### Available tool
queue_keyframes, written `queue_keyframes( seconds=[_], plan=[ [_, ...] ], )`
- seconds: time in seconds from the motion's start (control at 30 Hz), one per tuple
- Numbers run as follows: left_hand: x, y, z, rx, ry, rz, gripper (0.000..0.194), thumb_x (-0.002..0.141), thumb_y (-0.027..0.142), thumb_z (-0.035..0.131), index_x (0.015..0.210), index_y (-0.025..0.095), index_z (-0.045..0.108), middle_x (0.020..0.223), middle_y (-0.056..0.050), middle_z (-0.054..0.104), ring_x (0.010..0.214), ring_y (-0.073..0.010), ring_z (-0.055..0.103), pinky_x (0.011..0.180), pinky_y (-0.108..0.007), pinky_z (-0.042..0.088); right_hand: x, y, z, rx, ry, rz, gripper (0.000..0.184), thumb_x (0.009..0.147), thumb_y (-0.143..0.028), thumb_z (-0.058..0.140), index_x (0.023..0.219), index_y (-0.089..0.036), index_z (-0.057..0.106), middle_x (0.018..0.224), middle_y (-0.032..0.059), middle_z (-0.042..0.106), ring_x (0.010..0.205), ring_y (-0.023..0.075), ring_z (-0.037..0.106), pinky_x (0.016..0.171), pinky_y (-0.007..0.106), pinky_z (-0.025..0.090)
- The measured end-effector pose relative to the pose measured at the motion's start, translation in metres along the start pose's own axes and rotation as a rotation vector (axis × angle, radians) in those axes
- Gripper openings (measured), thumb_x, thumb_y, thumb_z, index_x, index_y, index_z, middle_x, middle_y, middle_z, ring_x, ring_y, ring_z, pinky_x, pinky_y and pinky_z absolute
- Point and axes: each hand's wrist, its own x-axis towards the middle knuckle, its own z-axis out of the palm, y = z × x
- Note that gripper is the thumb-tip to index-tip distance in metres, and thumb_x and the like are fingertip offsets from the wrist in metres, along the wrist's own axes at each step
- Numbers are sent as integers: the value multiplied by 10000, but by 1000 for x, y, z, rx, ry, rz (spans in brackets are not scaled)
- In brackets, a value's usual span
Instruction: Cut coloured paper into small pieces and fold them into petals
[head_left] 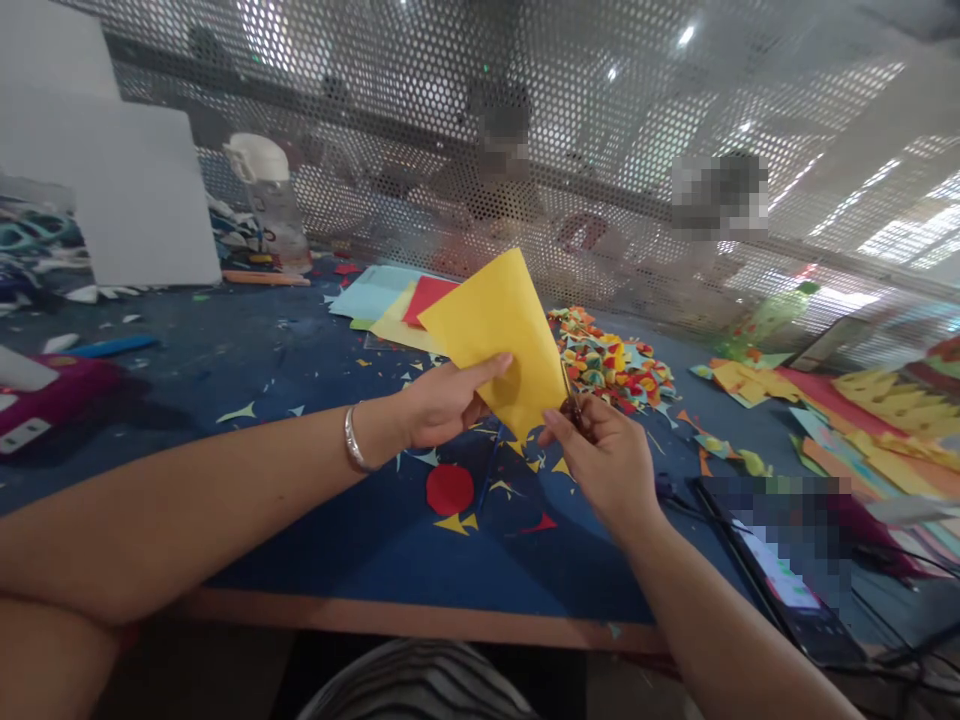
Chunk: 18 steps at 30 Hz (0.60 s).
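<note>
My left hand (450, 402) pinches a sheet of yellow paper (499, 330) between thumb and fingers, tilted above the table. In my right hand (604, 455) is a pair of scissors (571, 395), its fingers closed round the handles. The blades stand at the sheet's right edge; whether they are apart is hard to make out. Below the hands a red paper circle (450, 489) lies flat among yellow and red scraps (454, 524). Behind the scissors rises a heap of small coloured paper pieces (619, 365). Blue, cream and red sheets (379, 295) lie behind the yellow one.
The blue table (300, 550) has a perforated metal screen (375, 150) along its back. A water bottle (274, 205) and white board (150, 195) stand at the left, near a magenta object (67, 400). At the right lie a phone (776, 560), cables and coloured paper (862, 440).
</note>
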Motion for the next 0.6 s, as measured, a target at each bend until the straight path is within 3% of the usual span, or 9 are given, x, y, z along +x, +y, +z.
queue_keyframes(
  seconds=[0.1, 0.17, 0.27, 0.4, 0.5, 0.6],
  plan=[
    [7, 7, -7, 50, 136, 20, 499, 976, 438, 565, 1415, 203, 530, 1441, -114, 638, 1322, -329, 598, 1051, -486, 543, 0, 3, -1, -31, 24, -2, 370, 909, -515, 633, 719, -198, 635, 451, -68, 437, 395, 82, 349, 420, 243, 275],
    [10, 16, -15, 117, 173, 145, 504, 1010, 409, 490, 1485, 240, 464, 1520, -69, 575, 1377, -318, 550, 1030, -480, 559, 2, 6, -2, -122, 27, -19, 379, 943, -511, 575, 738, -198, 636, 457, -62, 451, 398, 85, 353, 431, 247, 292],
    [14, 31, -32, 204, 167, 152, 505, 1035, 366, 410, 1526, 252, 417, 1585, -51, 503, 1375, -324, 553, 1011, -509, 563, 9, 10, -3, -260, -43, -42, 365, 938, -508, 556, 816, -187, 681, 518, -30, 574, 427, 96, 412, 463, 252, 326],
    [22, 40, -55, 177, 128, 72, 548, 1040, 351, 353, 1571, 214, 349, 1517, -113, 574, 1330, -366, 586, 978, -583, 552, 20, 7, 1, -446, -184, -69, 311, 886, -476, 614, 845, -188, 723, 596, 3, 665, 535, 146, 563, 546, 264, 376],
    [25, 40, -63, 222, 69, 63, 560, 1042, 368, 316, 1580, 213, 314, 1536, -117, 552, 1339, -355, 582, 962, -571, 557, 28, -3, 13, -602, -250, -113, 255, 895, -423, 611, 941, -203, 733, 711, 26, 711, 629, 171, 611, 597, 273, 372],
    [25, 37, -63, 330, 48, 99, 560, 1024, 378, 318, 1546, 185, 382, 1493, -139, 591, 1300, -355, 614, 962, -579, 553, 37, -15, 33, -723, -359, -154, 281, 907, -441, 620, 1059, -230, 727, 827, 45, 752, 709, 193, 651, 625, 279, 373]
  ],
)
